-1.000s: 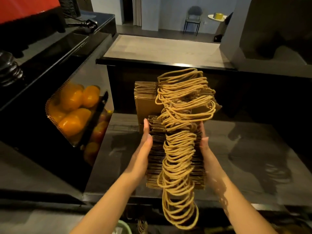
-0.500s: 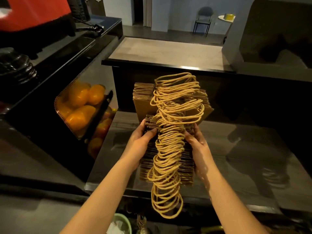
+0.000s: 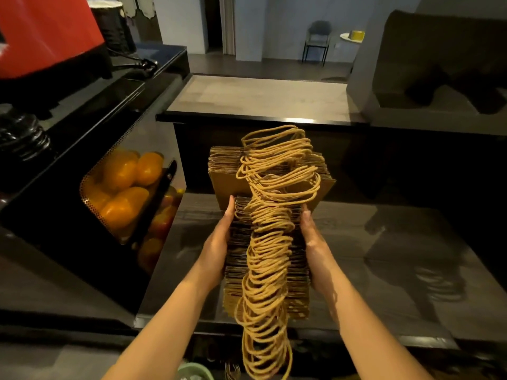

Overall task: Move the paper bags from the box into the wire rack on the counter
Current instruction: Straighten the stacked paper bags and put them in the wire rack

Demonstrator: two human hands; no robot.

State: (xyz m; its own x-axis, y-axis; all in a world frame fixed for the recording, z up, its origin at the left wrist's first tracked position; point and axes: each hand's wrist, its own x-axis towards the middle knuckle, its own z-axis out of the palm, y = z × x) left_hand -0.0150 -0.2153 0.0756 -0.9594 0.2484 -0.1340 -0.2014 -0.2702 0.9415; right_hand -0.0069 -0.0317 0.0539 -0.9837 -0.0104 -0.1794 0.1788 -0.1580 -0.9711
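Both hands pressing flat against the sides of a thick stack of paper bags [image 3: 238, 259]: left hand [image 3: 218, 244] on one flank, right hand [image 3: 315, 245] on the other, palms squeezing so the loose bundle is not fanning apart. Stack hovering above the dark counter [image 3: 384, 256]; cord handles [image 3: 270, 242] dangling free toward the person. More bags [image 3: 222, 171] standing just behind. Wire rack not discernible. Oranges [image 3: 123, 187] sitting left, apart, not blocking.

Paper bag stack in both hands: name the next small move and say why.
Probably ease the paper bag stack forward against the bags already standing on the counter. The left hand and right hand squeeze its sides, and its twine handles droop over the near edge.
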